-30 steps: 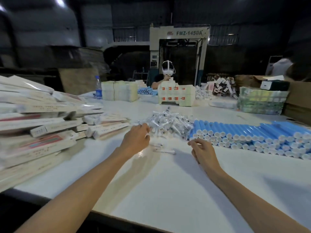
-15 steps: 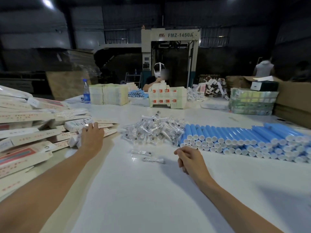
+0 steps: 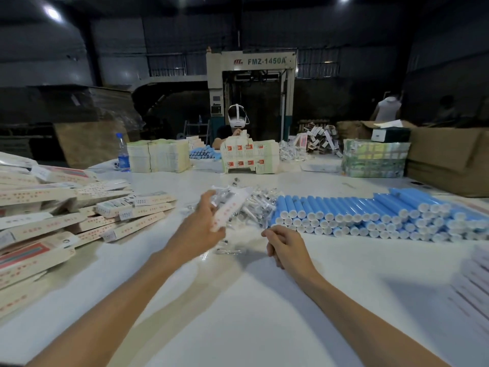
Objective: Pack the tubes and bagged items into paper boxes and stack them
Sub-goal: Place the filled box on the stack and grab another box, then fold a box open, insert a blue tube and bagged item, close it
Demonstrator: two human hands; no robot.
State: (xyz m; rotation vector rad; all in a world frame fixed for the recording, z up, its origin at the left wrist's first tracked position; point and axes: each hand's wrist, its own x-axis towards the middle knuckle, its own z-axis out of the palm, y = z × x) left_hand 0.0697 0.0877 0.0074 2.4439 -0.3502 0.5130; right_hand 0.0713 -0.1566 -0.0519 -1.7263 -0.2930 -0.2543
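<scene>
My left hand [image 3: 199, 225] grips a long flat paper box [image 3: 229, 207], white with red print, raised above the table in front of the heap of small clear bagged items [image 3: 251, 205]. My right hand [image 3: 287, 246] rests on the white table [image 3: 238, 300] with its fingers curled and nothing visible in it. Blue tubes with white caps [image 3: 370, 215] lie stacked in rows to the right. A loose pile of flat paper boxes [image 3: 79, 213] lies to the left. Two or three bagged items [image 3: 227, 251] lie between my hands.
Across the table a person with a white headset [image 3: 238, 120] works behind stacked boxes [image 3: 250, 157]. A water bottle [image 3: 123, 152], paper stacks [image 3: 158, 156], wrapped bundles [image 3: 375, 161] and a cardboard carton [image 3: 449, 160] line the far side. More boxes [image 3: 473, 284] lie at the right edge.
My left hand went left to the box pile, took one flat box and brought it back toward the middle. My right hand stayed nearly still.
</scene>
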